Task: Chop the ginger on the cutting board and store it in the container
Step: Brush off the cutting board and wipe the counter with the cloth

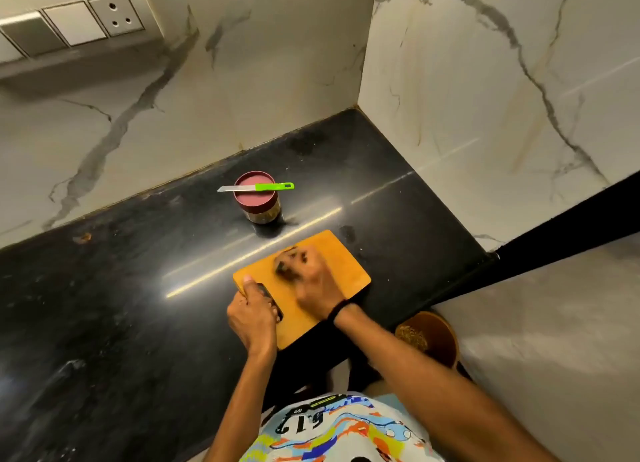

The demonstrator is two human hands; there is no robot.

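View from above, looking down at a glossy black stone desk [138,288] set into a corner of white marble-veined walls; an orange cutting board [349,274] lies slantwise at the desk's near edge, close to the person

The left hand [251,318] holds the board's near left edge; its thumb lies on top of the board and its fingers curl round the rim beside a dark slot, so this grip is closed on the board

The right hand [317,285] is over the middle of the board and blurred; its fingers bend down over a small dark piece of ginger [285,262] that sits on the board's far half; I cannot tell whether this grip pinches the ginger or only touches it; a dark band [337,309] circles the right wrist

Beyond the board, well apart from it, stands a round container [263,214] with a see-through wall and a dark red lid [252,198] on top; a small knife [258,187] with a bright green handle lies flat across the lid, blade pointing left

On the wall at upper left is a panel of switches with a three-pin socket [116,14]; below the desk's edge at right, a brown bowl [436,337] holds something grainy; the person's brightly patterned shirt [346,430] fills the bottom of the view
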